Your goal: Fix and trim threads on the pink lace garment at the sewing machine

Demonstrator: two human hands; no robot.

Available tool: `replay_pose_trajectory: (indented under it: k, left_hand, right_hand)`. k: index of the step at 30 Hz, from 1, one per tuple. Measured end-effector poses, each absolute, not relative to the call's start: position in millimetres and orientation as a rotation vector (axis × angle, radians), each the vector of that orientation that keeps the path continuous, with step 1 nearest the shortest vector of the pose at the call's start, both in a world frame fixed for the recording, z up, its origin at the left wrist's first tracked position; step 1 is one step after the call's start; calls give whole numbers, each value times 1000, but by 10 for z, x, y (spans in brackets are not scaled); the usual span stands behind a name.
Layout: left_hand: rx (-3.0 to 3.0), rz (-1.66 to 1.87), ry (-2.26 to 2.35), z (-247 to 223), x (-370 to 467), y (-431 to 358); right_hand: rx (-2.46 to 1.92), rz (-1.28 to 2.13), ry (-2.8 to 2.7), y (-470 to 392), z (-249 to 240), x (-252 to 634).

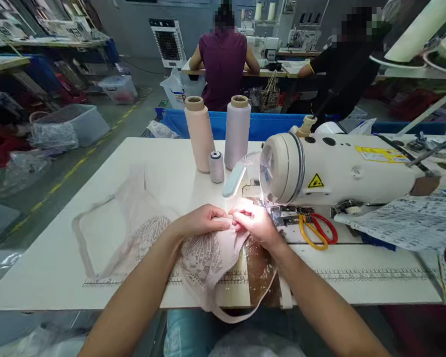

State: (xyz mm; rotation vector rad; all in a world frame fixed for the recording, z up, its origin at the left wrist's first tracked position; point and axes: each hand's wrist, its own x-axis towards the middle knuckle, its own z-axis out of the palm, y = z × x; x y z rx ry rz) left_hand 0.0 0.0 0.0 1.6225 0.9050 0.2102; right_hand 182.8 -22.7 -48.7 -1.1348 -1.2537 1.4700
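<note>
A pale pink lace bra (204, 255) lies across the front of the white sewing table, one strap hanging over the edge. My left hand (204, 220) pinches its upper edge, fingers closed. Right beside it, my right hand (254, 220) is closed on the same edge, its fingertips nearly touching the left ones. Both hands are under the bright lamp of the white sewing machine (327, 166), just left of its needle area, which is partly hidden. What lies between the fingertips is too small to make out.
Two large thread cones (199, 134) and a small spool (216, 167) stand behind my hands, near a light blue oblong object (234, 180). Scissors with red and yellow handles (317, 230) lie to the right. A printed ruler (371, 274) runs along the front. Two people sit beyond.
</note>
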Motion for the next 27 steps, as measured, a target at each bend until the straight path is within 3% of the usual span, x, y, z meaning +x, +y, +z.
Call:
replay_pose_trajectory:
  k: [27]
  left_hand:
    - [1594,242,910,-15,-36,-4]
  right_hand:
    - [-1093,1316,-1325,-270,-421,1794]
